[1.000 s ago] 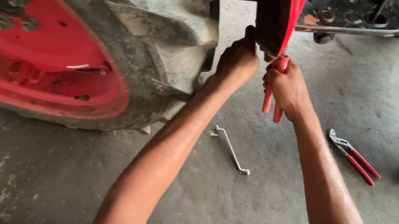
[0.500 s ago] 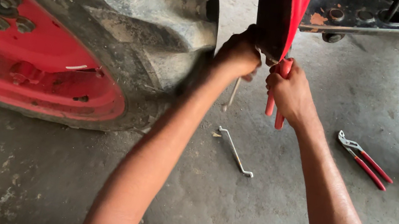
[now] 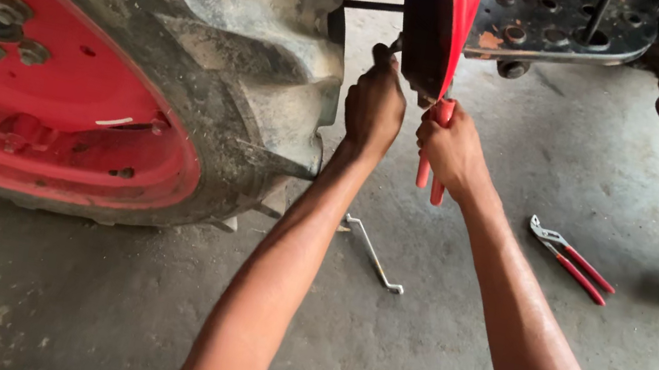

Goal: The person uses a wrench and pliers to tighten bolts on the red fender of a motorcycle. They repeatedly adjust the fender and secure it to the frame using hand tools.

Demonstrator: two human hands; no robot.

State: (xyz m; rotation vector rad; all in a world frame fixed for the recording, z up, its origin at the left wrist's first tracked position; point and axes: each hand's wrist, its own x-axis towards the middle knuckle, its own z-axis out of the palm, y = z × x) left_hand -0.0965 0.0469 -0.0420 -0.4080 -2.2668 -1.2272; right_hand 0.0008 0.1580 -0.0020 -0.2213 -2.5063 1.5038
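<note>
While both arms reach forward in the head view, the right hand [image 3: 451, 150] is clenched around red-handled pliers [image 3: 434, 154] held upright just under the red fender [image 3: 449, 17]. The left hand [image 3: 374, 104] is closed against the fender's dark edge; what its fingers grasp cannot be told. A bent metal wrench [image 3: 374, 254] and second pliers [image 3: 569, 259] lie on the concrete floor [image 3: 537, 131], beside the large tyre [image 3: 257, 82].
</note>
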